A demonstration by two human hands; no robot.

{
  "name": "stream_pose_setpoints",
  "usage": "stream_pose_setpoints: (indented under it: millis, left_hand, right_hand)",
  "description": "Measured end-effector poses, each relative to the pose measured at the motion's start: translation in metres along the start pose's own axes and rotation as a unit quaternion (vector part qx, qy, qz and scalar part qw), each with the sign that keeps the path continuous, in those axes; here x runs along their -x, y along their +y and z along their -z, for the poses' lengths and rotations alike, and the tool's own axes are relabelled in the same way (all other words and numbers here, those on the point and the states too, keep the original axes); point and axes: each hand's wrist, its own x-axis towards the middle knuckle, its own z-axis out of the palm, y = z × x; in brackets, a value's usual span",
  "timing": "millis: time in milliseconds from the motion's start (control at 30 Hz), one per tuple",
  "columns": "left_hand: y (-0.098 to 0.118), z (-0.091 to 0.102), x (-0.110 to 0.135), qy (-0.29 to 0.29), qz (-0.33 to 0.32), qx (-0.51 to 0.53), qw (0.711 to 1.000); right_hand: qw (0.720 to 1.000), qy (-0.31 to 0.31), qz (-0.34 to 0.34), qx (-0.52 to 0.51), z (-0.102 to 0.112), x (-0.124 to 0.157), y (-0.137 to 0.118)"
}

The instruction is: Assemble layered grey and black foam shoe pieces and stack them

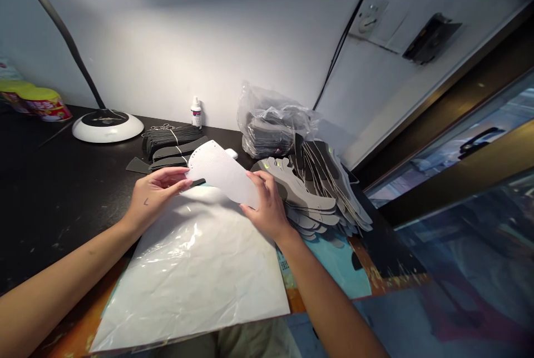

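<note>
A white shoe-upper piece (221,172) with small holes along its curved edge is held up between both hands. My left hand (156,194) pinches its left edge between thumb and fingers; a small pen mark shows on the back of that hand. At the other end, my right hand (267,202) grips the piece, thumb in front. Below lies a white plastic-covered sheet (200,269). Behind the left hand sits a stack of dark cut pieces (171,141) tied with string. Beside the right hand, grey shoe-upper pieces (304,194) are fanned out in a pile.
A lamp base (107,126) stands at the left, near yellow-lidded tubs (45,103). Against the wall are a small white bottle (196,112) and a clear plastic bag (271,122) of dark pieces. A light-blue sheet (334,266) lies under the grey pile. A glass panel (471,224) borders the right.
</note>
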Motion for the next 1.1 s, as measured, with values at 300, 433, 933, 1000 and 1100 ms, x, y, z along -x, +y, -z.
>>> stream_pose_setpoints:
  millis: [300, 433, 933, 1000, 1100]
  left_hand:
    - [0.002, -0.001, 0.003, 0.045, -0.107, -0.012, 0.993]
    - [-0.001, -0.002, 0.001, 0.039, -0.190, 0.013, 0.981]
    - [0.003, -0.006, 0.000, 0.047, 0.013, 0.161, 0.986]
    - [-0.001, -0.004, -0.004, 0.061, 0.045, 0.178, 0.981]
    - [-0.001, -0.002, -0.008, 0.064, 0.080, 0.198, 0.975]
  right_hand:
    - [0.988, -0.041, -0.063, -0.131, 0.007, -0.003, -0.008]
    - [0.954, -0.149, -0.100, -0.241, 0.009, -0.003, -0.009]
    - [0.978, -0.003, -0.175, -0.112, 0.024, -0.011, 0.012]
    - [0.966, 0.011, -0.211, -0.148, 0.019, -0.011, 0.016]
    - [0.946, 0.048, -0.253, -0.196, 0.010, -0.009, 0.022]
